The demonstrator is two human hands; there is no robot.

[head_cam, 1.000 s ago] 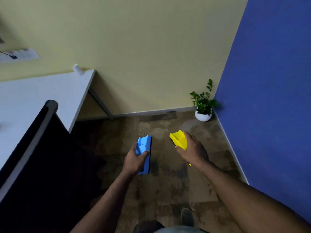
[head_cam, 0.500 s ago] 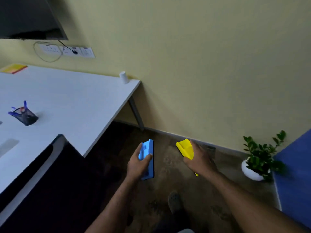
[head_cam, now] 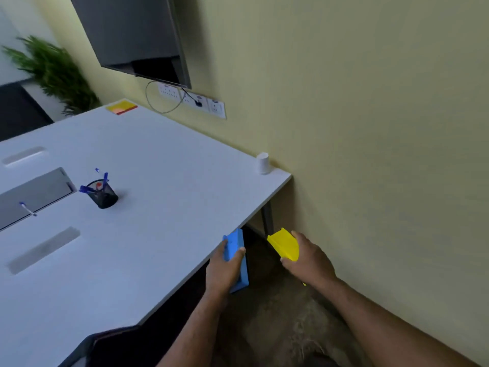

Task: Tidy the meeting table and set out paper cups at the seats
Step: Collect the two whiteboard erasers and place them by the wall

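My left hand (head_cam: 223, 274) grips a flat blue object (head_cam: 236, 250) at the right edge of the white meeting table (head_cam: 148, 234). My right hand (head_cam: 308, 260) holds a yellow folded object (head_cam: 284, 245) over the floor, between the table and the yellow wall. A small white paper cup (head_cam: 262, 163) stands upright at the table's far right corner, against the wall. A black mesh pen holder (head_cam: 103, 196) with blue pens sits mid-table. A loose pen (head_cam: 27, 209) lies on the grey centre panel.
Yellow and orange sticky notes (head_cam: 121, 107) lie at the table's far edge. A wall screen (head_cam: 137, 38) hangs above sockets (head_cam: 193, 100) with a looped cable. A dark chair back (head_cam: 113, 345) stands at the near table edge. A leafy plant (head_cam: 53, 72) stands far left.
The view has swung left from the floor corner toward the table, bringing screen, sockets and sticky notes into sight. Both hands still hold the blue and yellow objects, now nearer the table edge.
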